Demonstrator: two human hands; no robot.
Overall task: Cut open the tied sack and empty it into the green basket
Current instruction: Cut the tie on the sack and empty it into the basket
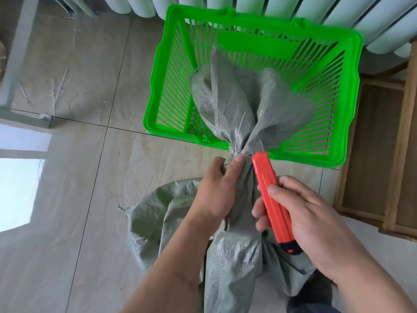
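Head view. Our left hand (216,190) is clenched round the gathered neck of the grey woven sack (232,263), thumb up just below the tie (237,150). Our right hand (309,220) is wrapped round an orange utility knife (270,199), thumb on its back, nose pointed up at the tie and touching the cloth there. Whether any blade is out we cannot tell.

The sack body stands on the tiled floor (90,177) between our arms. Its loose top flares out above the tie and droops over the near rim of the green basket (158,86), which sits on the floor just beyond the sack and looks empty apart from that flap.

Step in hand, as we judge it: severing the tie.
- Keep the neck taut with the left hand so the binding stands proud.
- Draw the edge away from the left thumb, which lies very near the knife's nose; cutting outward toward the basket looks safest.
- Catch only the white strands of the binding, not the weave below, or the contents may spill short of the basket.
- Hold the neck shut after the tie parts, then lift and tip over the rim.

Pale loose fibres (56,89) lie on the floor at left.
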